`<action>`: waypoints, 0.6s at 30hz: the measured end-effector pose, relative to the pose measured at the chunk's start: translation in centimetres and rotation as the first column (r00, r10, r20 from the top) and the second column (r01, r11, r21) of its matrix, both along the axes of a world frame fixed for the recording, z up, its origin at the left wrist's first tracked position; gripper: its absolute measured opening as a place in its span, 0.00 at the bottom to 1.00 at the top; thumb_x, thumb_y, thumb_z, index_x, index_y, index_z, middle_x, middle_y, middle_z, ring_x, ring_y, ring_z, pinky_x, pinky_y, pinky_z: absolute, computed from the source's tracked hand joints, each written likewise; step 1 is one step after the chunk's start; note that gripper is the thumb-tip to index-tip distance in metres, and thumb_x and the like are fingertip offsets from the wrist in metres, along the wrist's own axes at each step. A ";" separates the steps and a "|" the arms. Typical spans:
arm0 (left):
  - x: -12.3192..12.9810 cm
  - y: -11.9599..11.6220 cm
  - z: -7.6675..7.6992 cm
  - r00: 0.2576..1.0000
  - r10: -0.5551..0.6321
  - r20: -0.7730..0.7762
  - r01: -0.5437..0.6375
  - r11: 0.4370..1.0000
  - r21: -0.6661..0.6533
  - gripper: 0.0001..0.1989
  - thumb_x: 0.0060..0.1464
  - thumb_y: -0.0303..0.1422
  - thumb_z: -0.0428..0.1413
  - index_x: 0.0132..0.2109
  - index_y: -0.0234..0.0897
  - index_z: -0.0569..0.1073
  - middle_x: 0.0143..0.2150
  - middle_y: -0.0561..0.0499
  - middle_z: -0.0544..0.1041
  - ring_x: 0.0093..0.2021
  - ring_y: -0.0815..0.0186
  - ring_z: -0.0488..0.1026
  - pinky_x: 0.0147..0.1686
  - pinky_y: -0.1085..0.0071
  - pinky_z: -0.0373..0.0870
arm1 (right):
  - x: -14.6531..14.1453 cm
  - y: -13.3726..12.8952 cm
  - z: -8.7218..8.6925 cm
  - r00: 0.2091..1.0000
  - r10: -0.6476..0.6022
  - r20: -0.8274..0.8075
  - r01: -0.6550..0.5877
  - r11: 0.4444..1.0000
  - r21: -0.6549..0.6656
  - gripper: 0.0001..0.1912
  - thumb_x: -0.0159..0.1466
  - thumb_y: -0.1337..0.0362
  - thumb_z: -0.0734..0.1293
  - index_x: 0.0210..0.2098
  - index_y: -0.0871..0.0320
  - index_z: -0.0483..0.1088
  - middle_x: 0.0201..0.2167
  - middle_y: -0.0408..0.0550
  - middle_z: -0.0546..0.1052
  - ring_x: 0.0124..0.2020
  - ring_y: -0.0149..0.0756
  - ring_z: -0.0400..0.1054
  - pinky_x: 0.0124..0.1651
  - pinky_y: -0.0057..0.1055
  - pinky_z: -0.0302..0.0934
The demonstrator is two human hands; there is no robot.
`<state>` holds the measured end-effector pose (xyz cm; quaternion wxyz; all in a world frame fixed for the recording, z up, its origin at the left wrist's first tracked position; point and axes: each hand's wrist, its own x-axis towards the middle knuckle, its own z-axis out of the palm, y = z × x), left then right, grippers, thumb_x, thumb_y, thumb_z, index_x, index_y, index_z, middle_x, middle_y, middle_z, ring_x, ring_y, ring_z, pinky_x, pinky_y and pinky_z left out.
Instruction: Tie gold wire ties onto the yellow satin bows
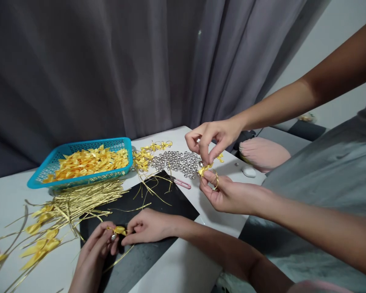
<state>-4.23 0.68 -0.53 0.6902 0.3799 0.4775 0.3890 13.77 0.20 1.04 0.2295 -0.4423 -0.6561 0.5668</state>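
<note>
Low in the head view, my left hand (pixel 93 252) is closed, pinching a small yellow ribbon bow (pixel 119 230) by its left end. A silver bell (pixel 114 236) hangs under the bow at my left fingertips. My right hand (pixel 151 226) comes from the right with thumb and index finger closed at the bow's other end. Just beneath these fingers a thin gold twist tie (pixel 119 259) slants down to the left; whether it is held, I cannot tell. Both hands are over a black sheet (pixel 149 260) on the white table (pixel 167 270).
Behind my hands stand a blue basket (pixel 79 182) of yellow bows, a pile of gold ties (pixel 85 199), loose silver bells (pixel 177 160) and pink snips (pixel 182 184). Several bows (pixel 42 246) lie left. At right, another person's hands (pixel 221 195) work a bow with a gold ring.
</note>
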 end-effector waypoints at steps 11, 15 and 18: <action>-0.2 0.2 -0.6 0.996 -0.091 -0.020 0.092 0.994 0.058 0.16 0.40 0.44 0.63 0.29 0.38 0.71 0.22 0.56 0.67 0.23 0.71 0.61 0.23 0.78 0.61 | -0.9 -0.2 -0.2 0.988 -0.101 -0.117 0.101 0.995 -0.005 0.18 0.56 0.69 0.69 0.46 0.60 0.65 0.33 0.38 0.67 0.20 0.15 0.55 0.22 0.16 0.51; -0.4 0.2 -0.7 0.996 -0.083 -0.017 0.084 0.995 0.054 0.16 0.41 0.46 0.63 0.29 0.38 0.71 0.21 0.57 0.66 0.22 0.71 0.60 0.23 0.78 0.61 | -1.6 -0.2 -1.8 0.959 -0.133 -0.252 0.076 0.971 -0.225 0.20 0.57 0.69 0.68 0.48 0.59 0.63 0.34 0.38 0.66 0.17 0.15 0.59 0.20 0.17 0.57; -0.5 0.2 -0.8 0.995 -0.101 -0.024 0.102 0.993 0.055 0.16 0.41 0.46 0.62 0.29 0.38 0.71 0.20 0.56 0.66 0.22 0.71 0.60 0.22 0.78 0.61 | -1.8 -0.2 -2.4 0.936 -0.192 -0.294 0.089 0.940 -0.329 0.20 0.57 0.70 0.68 0.48 0.60 0.62 0.28 0.35 0.66 0.15 0.17 0.60 0.17 0.18 0.58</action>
